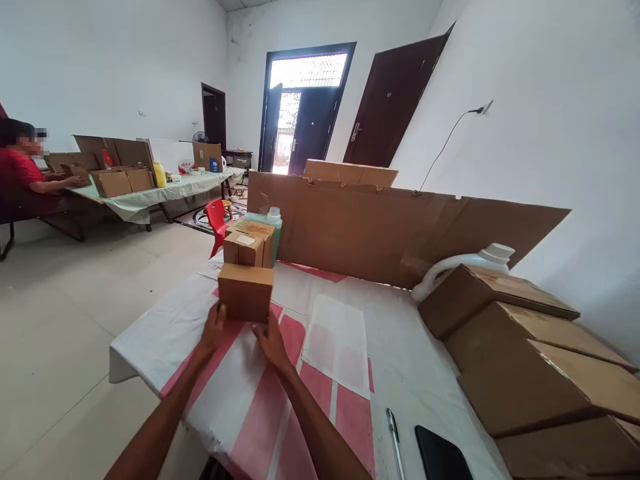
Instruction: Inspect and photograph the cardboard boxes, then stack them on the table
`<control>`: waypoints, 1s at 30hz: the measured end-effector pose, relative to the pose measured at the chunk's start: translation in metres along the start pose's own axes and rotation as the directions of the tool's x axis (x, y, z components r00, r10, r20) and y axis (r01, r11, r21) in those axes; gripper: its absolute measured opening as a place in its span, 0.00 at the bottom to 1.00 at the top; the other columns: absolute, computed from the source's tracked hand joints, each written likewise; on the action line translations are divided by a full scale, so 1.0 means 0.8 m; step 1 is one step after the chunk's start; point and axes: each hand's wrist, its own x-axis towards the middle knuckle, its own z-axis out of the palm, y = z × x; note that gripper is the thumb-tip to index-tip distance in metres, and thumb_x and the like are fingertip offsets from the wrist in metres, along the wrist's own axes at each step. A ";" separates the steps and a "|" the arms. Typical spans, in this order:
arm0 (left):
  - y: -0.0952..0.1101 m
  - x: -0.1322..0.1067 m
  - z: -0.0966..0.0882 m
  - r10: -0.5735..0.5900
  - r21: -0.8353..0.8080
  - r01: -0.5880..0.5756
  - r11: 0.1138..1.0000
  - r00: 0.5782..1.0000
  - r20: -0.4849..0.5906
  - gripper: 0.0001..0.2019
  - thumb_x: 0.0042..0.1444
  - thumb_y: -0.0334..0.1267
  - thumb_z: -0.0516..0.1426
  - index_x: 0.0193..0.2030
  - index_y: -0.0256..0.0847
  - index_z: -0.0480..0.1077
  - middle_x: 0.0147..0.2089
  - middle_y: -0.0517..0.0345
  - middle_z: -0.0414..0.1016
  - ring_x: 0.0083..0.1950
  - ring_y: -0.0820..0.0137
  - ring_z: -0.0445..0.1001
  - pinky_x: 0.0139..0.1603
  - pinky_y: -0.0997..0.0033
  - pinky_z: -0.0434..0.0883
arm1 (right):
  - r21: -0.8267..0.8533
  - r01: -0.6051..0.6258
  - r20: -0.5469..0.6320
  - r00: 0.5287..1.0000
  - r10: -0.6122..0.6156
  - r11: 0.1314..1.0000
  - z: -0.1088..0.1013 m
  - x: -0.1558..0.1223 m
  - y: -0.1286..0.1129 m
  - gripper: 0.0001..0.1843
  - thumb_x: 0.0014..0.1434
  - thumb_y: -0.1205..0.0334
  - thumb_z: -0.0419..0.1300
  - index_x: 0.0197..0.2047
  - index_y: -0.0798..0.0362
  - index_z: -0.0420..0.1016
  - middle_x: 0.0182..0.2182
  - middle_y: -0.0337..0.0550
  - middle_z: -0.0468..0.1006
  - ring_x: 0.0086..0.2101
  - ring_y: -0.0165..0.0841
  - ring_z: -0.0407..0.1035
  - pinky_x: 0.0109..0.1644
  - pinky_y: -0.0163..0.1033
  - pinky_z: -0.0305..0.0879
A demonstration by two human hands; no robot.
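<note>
A small brown cardboard box (245, 297) is held between my two hands near the table's left side. My left hand (215, 327) presses on its lower left edge, and my right hand (271, 341) grips the lower right edge. Directly behind it stand more cardboard boxes (243, 252), one with a white label on top. To the right of my hands lies a thin white sheet (336, 343) on the red-and-white tablecloth (240, 393). Whether the held box rests on the cloth or is slightly raised, I cannot tell.
Several cardboard boxes (530, 387) line the right side, beside a white jug (450, 263). A pen (395, 440) and a black phone (441, 453) lie near the front. A tall cardboard panel (360, 227) and a green-liquid jug (276, 233) stand behind. A person (25, 167) sits far left.
</note>
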 end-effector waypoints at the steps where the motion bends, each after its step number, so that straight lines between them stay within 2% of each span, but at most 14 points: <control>1: -0.003 -0.025 0.005 -0.009 0.013 0.008 1.000 0.999 0.045 0.24 0.69 0.49 0.56 0.65 0.39 0.67 0.66 0.41 0.70 0.69 0.53 0.67 0.71 0.42 0.63 | 0.006 -0.002 -0.017 1.000 0.002 1.000 -0.006 0.002 0.003 0.34 0.58 0.43 0.63 0.64 0.47 0.72 0.60 0.52 0.75 0.61 0.49 0.67 0.62 0.55 0.68; 3: -0.002 -0.078 0.010 -0.023 0.031 0.019 0.999 0.992 0.126 0.29 0.68 0.52 0.56 0.70 0.39 0.62 0.69 0.41 0.67 0.73 0.52 0.63 0.74 0.42 0.59 | 0.012 -0.013 -0.043 0.999 0.014 1.000 -0.030 -0.008 0.007 0.33 0.60 0.43 0.61 0.64 0.49 0.71 0.59 0.53 0.76 0.60 0.49 0.69 0.61 0.55 0.69; 6: 0.013 -0.145 0.009 -0.045 0.045 0.037 0.998 0.977 0.207 0.31 0.68 0.53 0.54 0.72 0.41 0.58 0.70 0.41 0.65 0.74 0.52 0.62 0.74 0.41 0.58 | 0.005 -0.039 -0.065 0.997 0.040 0.999 -0.081 -0.054 0.005 0.32 0.63 0.41 0.58 0.63 0.52 0.72 0.56 0.55 0.77 0.55 0.47 0.73 0.58 0.53 0.71; 10: 0.047 -0.196 0.009 -0.076 0.043 0.066 0.997 0.952 0.298 0.30 0.69 0.55 0.51 0.73 0.45 0.58 0.69 0.43 0.65 0.72 0.54 0.63 0.74 0.42 0.60 | -0.047 -0.050 -0.139 0.989 0.043 0.998 -0.139 -0.137 -0.013 0.29 0.67 0.43 0.57 0.65 0.49 0.72 0.58 0.53 0.76 0.55 0.45 0.73 0.55 0.50 0.74; 13: 0.068 -0.209 0.013 -0.091 0.024 0.088 0.996 0.942 0.322 0.31 0.70 0.57 0.49 0.73 0.43 0.59 0.70 0.43 0.64 0.73 0.54 0.62 0.75 0.42 0.59 | -0.112 -0.033 -0.221 0.975 0.007 0.993 -0.154 -0.185 -0.023 0.27 0.68 0.46 0.57 0.67 0.45 0.70 0.61 0.51 0.73 0.58 0.46 0.70 0.55 0.50 0.74; 16: 0.081 -0.211 0.015 -0.084 0.033 0.078 0.996 0.945 0.316 0.32 0.69 0.59 0.48 0.73 0.44 0.60 0.70 0.44 0.64 0.74 0.54 0.61 0.75 0.43 0.58 | -0.143 0.000 -0.265 0.963 -0.038 0.990 -0.152 -0.211 -0.025 0.27 0.69 0.48 0.57 0.68 0.43 0.68 0.63 0.49 0.73 0.61 0.47 0.68 0.61 0.56 0.70; 20: 0.090 -0.210 0.010 -0.079 0.056 0.066 0.996 0.954 0.288 0.31 0.69 0.59 0.48 0.73 0.47 0.60 0.73 0.46 0.62 0.76 0.55 0.57 0.77 0.44 0.54 | -0.114 0.021 -0.290 0.955 -0.054 0.993 -0.149 -0.216 -0.025 0.28 0.69 0.48 0.57 0.70 0.40 0.66 0.65 0.48 0.72 0.63 0.48 0.66 0.65 0.60 0.65; 24: 0.109 -0.210 -0.001 -0.067 0.018 0.064 0.998 0.960 0.272 0.32 0.70 0.58 0.48 0.76 0.49 0.54 0.73 0.46 0.63 0.75 0.54 0.60 0.75 0.41 0.57 | -0.057 0.005 -0.291 0.956 -0.022 0.998 -0.158 -0.210 -0.036 0.30 0.68 0.45 0.57 0.71 0.39 0.66 0.66 0.47 0.71 0.63 0.49 0.67 0.65 0.61 0.66; 27: 0.132 -0.213 -0.003 0.040 0.015 -0.045 0.999 0.963 0.268 0.31 0.70 0.56 0.49 0.77 0.52 0.51 0.72 0.48 0.66 0.74 0.52 0.61 0.73 0.40 0.58 | 0.030 -0.036 -0.299 0.953 0.043 0.999 -0.173 -0.200 -0.047 0.33 0.68 0.42 0.57 0.73 0.40 0.63 0.70 0.47 0.67 0.65 0.49 0.65 0.66 0.59 0.65; 30: 0.153 -0.220 0.008 0.225 0.043 -0.250 0.967 0.925 0.307 0.31 0.70 0.53 0.50 0.77 0.52 0.51 0.69 0.48 0.71 0.73 0.50 0.64 0.72 0.38 0.56 | 0.158 -0.049 -0.314 0.944 0.098 0.986 -0.194 -0.177 -0.050 0.36 0.69 0.39 0.53 0.75 0.41 0.60 0.74 0.45 0.60 0.70 0.46 0.57 0.69 0.56 0.62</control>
